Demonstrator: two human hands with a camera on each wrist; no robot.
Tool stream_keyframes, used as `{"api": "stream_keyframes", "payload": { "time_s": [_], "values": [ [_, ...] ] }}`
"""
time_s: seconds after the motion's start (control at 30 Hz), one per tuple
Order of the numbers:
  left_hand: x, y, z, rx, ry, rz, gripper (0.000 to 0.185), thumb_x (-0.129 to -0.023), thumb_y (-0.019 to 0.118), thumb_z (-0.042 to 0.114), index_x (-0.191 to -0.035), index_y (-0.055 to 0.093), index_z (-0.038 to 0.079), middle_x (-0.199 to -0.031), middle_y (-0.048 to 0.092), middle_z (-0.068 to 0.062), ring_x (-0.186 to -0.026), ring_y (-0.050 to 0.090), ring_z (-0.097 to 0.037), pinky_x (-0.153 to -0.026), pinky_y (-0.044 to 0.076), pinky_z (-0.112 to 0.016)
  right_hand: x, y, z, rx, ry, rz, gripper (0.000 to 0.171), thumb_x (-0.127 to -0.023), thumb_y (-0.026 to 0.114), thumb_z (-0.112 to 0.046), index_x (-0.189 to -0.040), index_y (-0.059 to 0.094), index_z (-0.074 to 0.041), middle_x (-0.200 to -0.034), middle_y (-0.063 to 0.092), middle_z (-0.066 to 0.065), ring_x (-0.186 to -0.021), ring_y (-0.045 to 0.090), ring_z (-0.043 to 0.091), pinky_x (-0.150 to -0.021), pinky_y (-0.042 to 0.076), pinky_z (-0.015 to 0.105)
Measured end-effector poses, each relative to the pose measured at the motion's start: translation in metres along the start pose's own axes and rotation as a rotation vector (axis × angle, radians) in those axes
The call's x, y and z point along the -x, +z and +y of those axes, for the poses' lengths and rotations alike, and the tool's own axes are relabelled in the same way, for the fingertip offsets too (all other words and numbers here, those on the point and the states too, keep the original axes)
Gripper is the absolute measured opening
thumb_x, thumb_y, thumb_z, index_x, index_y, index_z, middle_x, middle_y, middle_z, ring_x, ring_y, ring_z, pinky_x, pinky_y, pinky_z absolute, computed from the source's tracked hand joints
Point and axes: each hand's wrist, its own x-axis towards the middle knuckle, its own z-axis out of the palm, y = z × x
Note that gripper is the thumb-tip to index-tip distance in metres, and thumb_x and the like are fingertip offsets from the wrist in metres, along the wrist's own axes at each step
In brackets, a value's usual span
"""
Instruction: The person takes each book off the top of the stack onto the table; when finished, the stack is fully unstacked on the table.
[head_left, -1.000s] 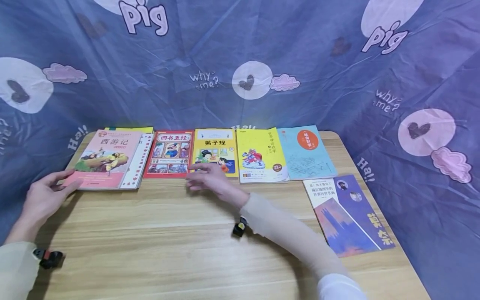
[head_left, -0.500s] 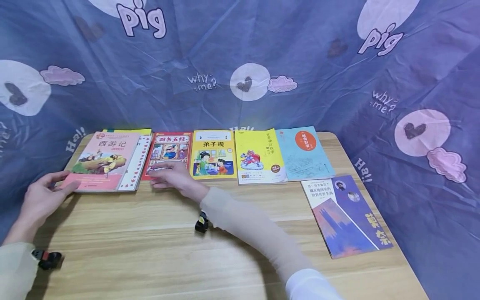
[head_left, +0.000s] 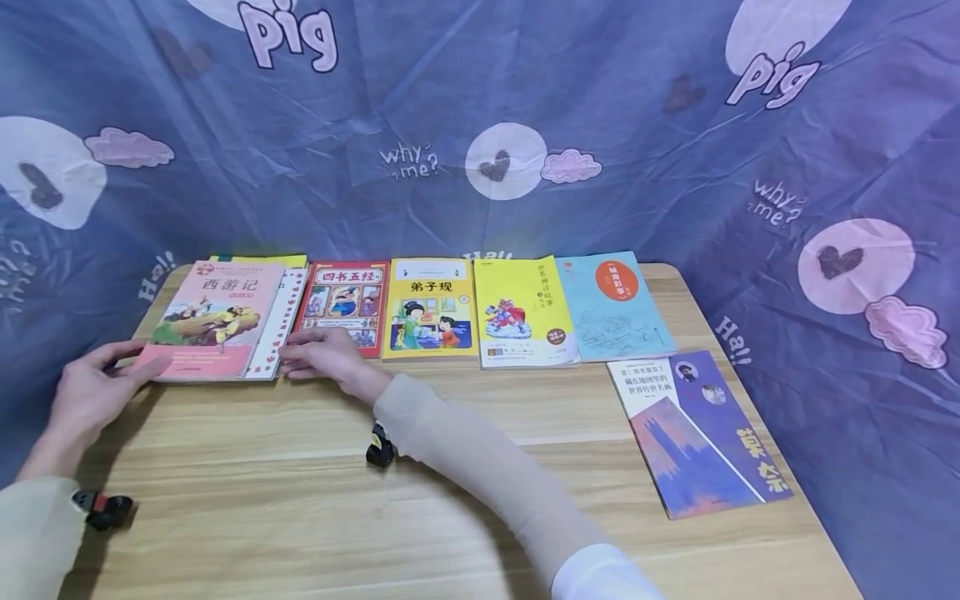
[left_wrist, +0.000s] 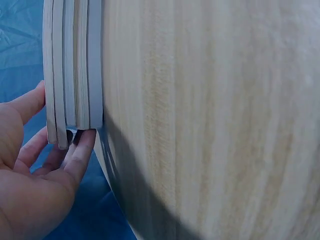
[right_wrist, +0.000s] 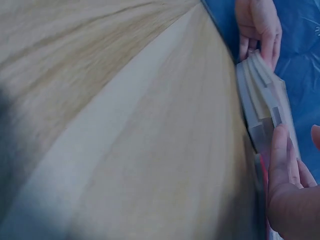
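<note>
A stack of several books lies at the far left of the table, with a pink book (head_left: 202,325) on top. Under it, white and yellow edges show in the head view. My left hand (head_left: 101,387) grips the stack's lower left corner, thumb over the cover and fingers bent at its side. In the left wrist view, the fingers (left_wrist: 82,155) meet the ends of the books (left_wrist: 75,60). At the stack's right side, my right hand (head_left: 326,358) reaches with extended fingers, overlapping a red book (head_left: 345,287). The right wrist view shows the fingertips (right_wrist: 280,137) against the stack's edge.
Beside the red book, a yellow-and-white book (head_left: 429,308), a yellow book (head_left: 521,312) and a light blue book (head_left: 618,308) form a row along the back edge. A purple book (head_left: 738,433) lies near the right edge. A blue printed cloth (head_left: 420,100) hangs behind.
The right hand has moved left from between the red and yellow-and-white books to the stack's right side. My left hand stays at the stack's left corner.
</note>
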Motion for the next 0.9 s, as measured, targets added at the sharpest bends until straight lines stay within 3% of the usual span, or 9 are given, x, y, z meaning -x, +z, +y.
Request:
{"api": "stream_keyframes", "payload": {
  "time_s": [0.1,0.17,0.23,0.3,0.4,0.5,0.73,0.9],
  "values": [
    [0.002,-0.001,0.000,0.010,0.034,-0.027,0.081,-0.098,0.068,0.053,-0.154,0.048,-0.001,-0.155,0.046,-0.036,-0.083,0.040,0.009,-0.066,0.036,-0.019,-0.002,0.000,0.004,0.011,-0.004,0.007,0.017,-0.093,0.077,0.000,-0.110,0.078,0.000,-0.103,0.081,0.021,-0.110,0.074,0.047,-0.082,0.066,0.037],
    [0.003,0.000,0.001,0.009,0.071,-0.035,0.079,-0.098,0.069,0.052,-0.153,0.049,-0.001,-0.153,0.046,-0.037,-0.091,0.048,-0.008,-0.070,0.035,-0.023,-0.002,0.000,0.006,0.014,-0.009,0.014,0.015,-0.093,0.077,-0.001,-0.108,0.078,-0.001,-0.104,0.080,0.023,-0.112,0.073,0.048,-0.083,0.066,0.039],
    [0.005,0.002,0.004,0.021,0.103,-0.040,0.078,-0.098,0.071,0.050,-0.152,0.050,-0.002,-0.154,0.044,-0.039,-0.108,0.056,-0.025,-0.084,0.045,-0.033,-0.003,0.000,0.007,0.017,-0.012,0.020,0.014,-0.093,0.077,-0.001,-0.107,0.078,-0.001,-0.105,0.080,0.025,-0.111,0.073,0.049,-0.082,0.066,0.039],
    [0.006,0.005,0.008,0.023,0.117,-0.045,0.077,-0.098,0.070,0.049,-0.151,0.050,-0.003,-0.157,0.040,-0.041,-0.131,0.048,-0.050,-0.101,0.046,-0.052,-0.003,0.001,0.007,0.019,-0.015,0.025,0.014,-0.093,0.078,-0.003,-0.107,0.078,-0.001,-0.105,0.080,0.025,-0.111,0.073,0.049,-0.084,0.066,0.040],
    [0.008,0.008,0.014,0.021,0.105,-0.066,0.079,-0.099,0.068,0.051,-0.152,0.048,-0.005,-0.163,0.028,-0.043,-0.149,0.027,-0.064,-0.117,0.026,-0.077,-0.004,0.004,0.006,0.031,-0.021,0.045,0.014,-0.093,0.079,-0.005,-0.107,0.077,-0.002,-0.102,0.080,0.023,-0.107,0.075,0.048,-0.086,0.065,0.043],
    [0.009,0.011,0.019,0.006,0.120,-0.072,0.079,-0.099,0.067,0.052,-0.151,0.049,-0.005,-0.163,0.028,-0.043,-0.148,0.027,-0.065,-0.116,0.026,-0.078,-0.004,0.010,0.005,0.054,-0.039,0.089,0.013,-0.092,0.081,-0.006,-0.104,0.076,-0.003,-0.096,0.081,0.021,-0.098,0.078,0.044,-0.084,0.065,0.045],
    [0.012,0.017,0.022,-0.010,0.211,-0.027,0.071,-0.099,0.069,0.047,-0.143,0.057,-0.007,-0.148,0.045,-0.044,-0.132,0.043,-0.059,-0.101,0.036,-0.072,-0.003,0.020,0.004,0.073,-0.040,0.198,0.016,-0.086,0.085,-0.002,-0.097,0.074,-0.005,-0.082,0.079,0.017,-0.082,0.079,0.038,-0.072,0.066,0.040],
    [0.012,0.015,0.023,-0.031,0.164,-0.023,0.074,-0.102,0.062,0.050,-0.149,0.052,-0.006,-0.152,0.036,-0.047,-0.138,0.036,-0.064,-0.109,0.032,-0.075,-0.002,0.020,0.002,0.045,-0.011,0.204,0.016,-0.086,0.082,0.004,-0.094,0.072,-0.006,-0.081,0.078,0.015,-0.067,0.075,0.027,-0.064,0.065,0.032]
  ]
}}
